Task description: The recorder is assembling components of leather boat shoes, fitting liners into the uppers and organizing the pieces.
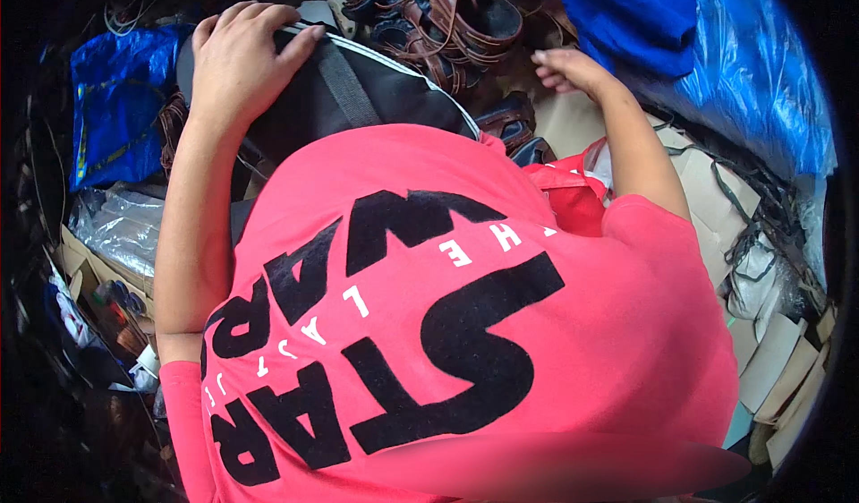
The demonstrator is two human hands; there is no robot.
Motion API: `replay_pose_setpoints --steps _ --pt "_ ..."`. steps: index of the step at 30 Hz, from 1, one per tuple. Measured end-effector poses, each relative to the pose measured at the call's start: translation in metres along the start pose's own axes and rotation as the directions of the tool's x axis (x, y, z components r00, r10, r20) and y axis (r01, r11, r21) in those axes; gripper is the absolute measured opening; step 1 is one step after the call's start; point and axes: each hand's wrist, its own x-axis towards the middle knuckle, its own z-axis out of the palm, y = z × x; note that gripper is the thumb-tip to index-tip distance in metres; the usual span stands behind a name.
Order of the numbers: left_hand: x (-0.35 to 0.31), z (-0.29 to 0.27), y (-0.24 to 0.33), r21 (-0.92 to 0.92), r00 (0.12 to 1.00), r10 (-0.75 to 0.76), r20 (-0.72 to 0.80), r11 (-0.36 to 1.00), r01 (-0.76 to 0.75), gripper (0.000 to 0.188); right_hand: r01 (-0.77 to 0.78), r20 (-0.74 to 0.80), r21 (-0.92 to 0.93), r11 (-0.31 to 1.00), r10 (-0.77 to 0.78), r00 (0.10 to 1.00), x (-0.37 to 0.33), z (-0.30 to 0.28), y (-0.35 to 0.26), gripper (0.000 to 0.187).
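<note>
My left hand (240,54) lies flat on top of a black bag (358,91) with a grey strap and white piping, fingers spread over its upper edge. My right hand (565,70) hovers with loosely curled fingers over brown cardboard (564,118), just right of a pile of brown leather sandals (447,20). It holds nothing that I can see. My red shirt with black lettering (465,324) fills the lower middle of the view and hides what lies under it.
Blue plastic sheeting (752,73) and blue cloth (617,11) cover the upper right. A blue bag (116,100) and clear plastic wrap (116,225) lie at left. Cardboard pieces (778,360) and cords sit at right. A red bag (573,194) peeks out by my right arm.
</note>
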Motion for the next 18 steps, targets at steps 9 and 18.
replay_pose_setpoints --steps 9,18 --pt "0.013 -0.001 0.012 0.085 0.997 0.006 0.073 0.996 -0.012 0.036 0.037 -0.016 -0.714 0.699 -0.069 0.997 -0.001 0.057 0.106 0.065" --pt "0.020 -0.004 0.017 0.113 0.993 -0.007 0.120 0.994 -0.007 0.036 -0.157 -0.015 -0.537 0.829 0.177 0.984 0.025 0.091 0.141 0.085"
